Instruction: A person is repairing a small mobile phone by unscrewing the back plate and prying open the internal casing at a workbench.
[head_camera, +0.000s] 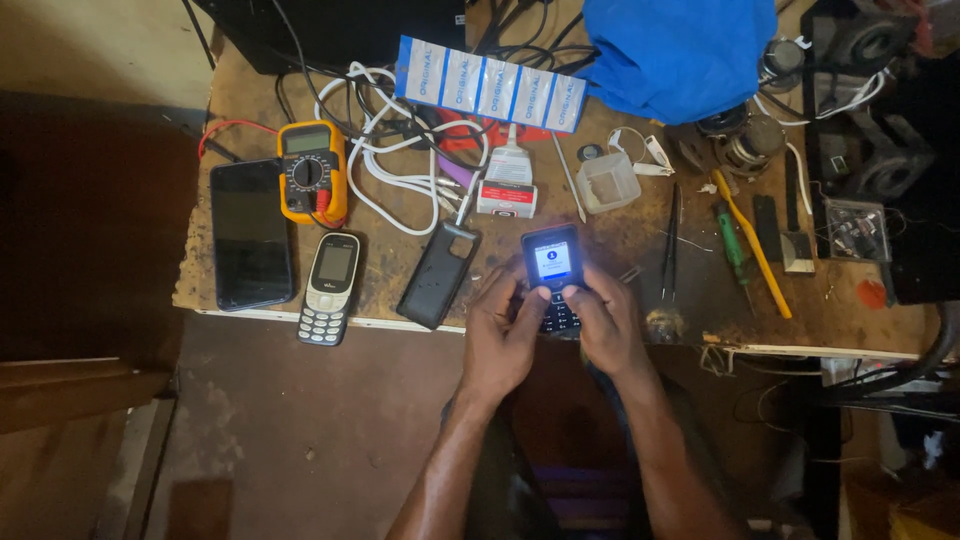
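Hands meet over the near edge of the wooden worktop (620, 240) and hold one small keypad phone (553, 262) between them. The left hand (503, 330) wraps its fingers around the left side of the phone, with the thumb on the keys. The right hand (606, 322) closes on the right side in the same way, its thumb also on the keypad. The screen of the phone is lit and shows a pale blue picture.

Just to the left of the hands lies a black phone cover (438, 275), face down. Farther left a grey keypad phone (329, 288) hangs partly over the worktop edge, beside a large dark smartphone (250, 235). A yellow multimeter (312, 172) stands behind them, near a bundle of white cables (400, 165). To the right of the hands are black tweezers (672, 245), a green screwdriver (735, 250) and a yellow plastic tool (752, 245). A blue cloth (680, 50) lies at the far side.
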